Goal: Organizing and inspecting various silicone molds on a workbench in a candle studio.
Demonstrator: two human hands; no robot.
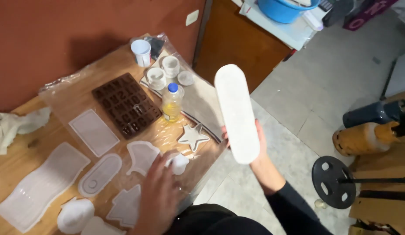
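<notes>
One oval cast out, plenty of molds left on the table

Your right hand grips the white oval slab; your left hand pinches a small white piece over the clear molds, which look empty.

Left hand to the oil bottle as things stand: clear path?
Probably yes. The left hand rests on a small white piece at the table's near edge; the oil bottle stands upright beyond it, with only flat moulds and a star piece lying low between.

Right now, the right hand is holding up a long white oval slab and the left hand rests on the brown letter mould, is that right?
Not quite. The head view shows the left hand on a small white piece, not the brown letter mould. The right hand does hold the long white oval slab.
</notes>
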